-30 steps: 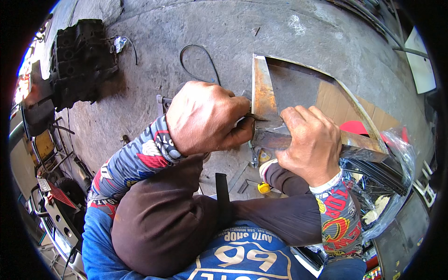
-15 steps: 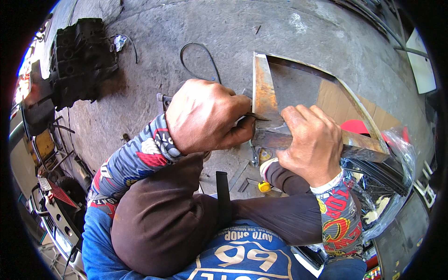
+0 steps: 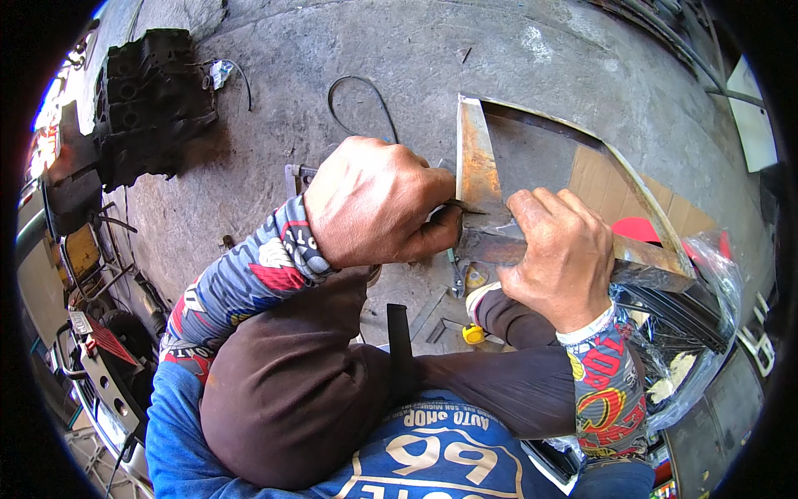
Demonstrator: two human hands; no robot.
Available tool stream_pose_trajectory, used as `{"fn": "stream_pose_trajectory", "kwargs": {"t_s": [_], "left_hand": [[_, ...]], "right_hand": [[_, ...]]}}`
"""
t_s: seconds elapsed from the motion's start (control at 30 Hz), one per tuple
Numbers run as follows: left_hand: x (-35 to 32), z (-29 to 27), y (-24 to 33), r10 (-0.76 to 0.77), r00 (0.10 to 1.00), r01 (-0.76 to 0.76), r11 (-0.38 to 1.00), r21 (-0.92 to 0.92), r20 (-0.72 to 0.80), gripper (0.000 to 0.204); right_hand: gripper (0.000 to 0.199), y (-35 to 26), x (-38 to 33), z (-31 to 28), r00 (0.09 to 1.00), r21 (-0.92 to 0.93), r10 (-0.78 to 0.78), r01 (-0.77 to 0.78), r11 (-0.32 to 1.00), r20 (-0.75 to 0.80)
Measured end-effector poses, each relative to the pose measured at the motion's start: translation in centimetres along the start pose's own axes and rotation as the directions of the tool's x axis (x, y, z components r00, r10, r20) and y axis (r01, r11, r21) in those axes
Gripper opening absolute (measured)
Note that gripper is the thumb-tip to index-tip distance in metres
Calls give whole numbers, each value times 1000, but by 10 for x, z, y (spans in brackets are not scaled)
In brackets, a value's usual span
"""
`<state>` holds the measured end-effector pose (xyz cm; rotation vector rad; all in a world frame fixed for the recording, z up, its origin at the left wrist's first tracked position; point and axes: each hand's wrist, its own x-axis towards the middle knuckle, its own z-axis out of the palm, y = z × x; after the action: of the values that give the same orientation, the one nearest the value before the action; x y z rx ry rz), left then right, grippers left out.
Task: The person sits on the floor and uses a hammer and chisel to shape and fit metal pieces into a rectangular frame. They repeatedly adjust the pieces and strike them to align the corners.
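Observation:
A rusty, bare-metal frame (image 3: 480, 158) with a slanted far side stands in front of me, its near left corner between my hands. My left hand (image 3: 370, 204) is closed, thumb against curled fingers, around a thin dark pointed piece (image 3: 470, 207). Only the tip of that piece shows, lying against the frame's corner; the rest is hidden in my fist, so its kind is unclear. To the right, my right hand (image 3: 564, 259) wraps over the frame's near bar, thumb on the near side and fingers across the top.
A dark engine block (image 3: 141, 108) sits on the concrete floor at far left. Beyond my left hand lies a looped black cable (image 3: 359, 81). Cardboard (image 3: 600, 181) shows through the frame, and clear plastic wrap (image 3: 721, 270) lies at right. A small yellow object (image 3: 473, 334) is near my foot.
The whole view has shifted slightly. Both hands keep the same grips at the frame, with no clear movement against it.

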<state>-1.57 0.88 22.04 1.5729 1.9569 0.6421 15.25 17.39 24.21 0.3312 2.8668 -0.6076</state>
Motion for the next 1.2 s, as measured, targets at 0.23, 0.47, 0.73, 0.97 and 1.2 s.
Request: {"fn": "stream_pose_trajectory", "kwargs": {"t_s": [0.23,0.47,0.73,0.97,1.2], "left_hand": [[1,-1,0,10,1000,-10,1000,5,6,23],[2,-2,0,18,1000,-17,999,31,-14,19],[0,1,2,-55,996,53,998,-23,-76,25],[2,2,2,-52,989,52,999,-1,-136,24],[2,2,0,-16,994,21,999,40,-107,24]], "right_hand": [[39,0,0,0,1000,2,8,-8,1000,-1],[39,0,1,0,1000,-3,6,-6,1000,-6],[36,3,7,-5,999,-9,-10,10,1000,-30],[36,4,12,-8,999,-12,-7,7,1000,-33],[40,4,9,-4,999,2,-19,19,1000,-50]]}}
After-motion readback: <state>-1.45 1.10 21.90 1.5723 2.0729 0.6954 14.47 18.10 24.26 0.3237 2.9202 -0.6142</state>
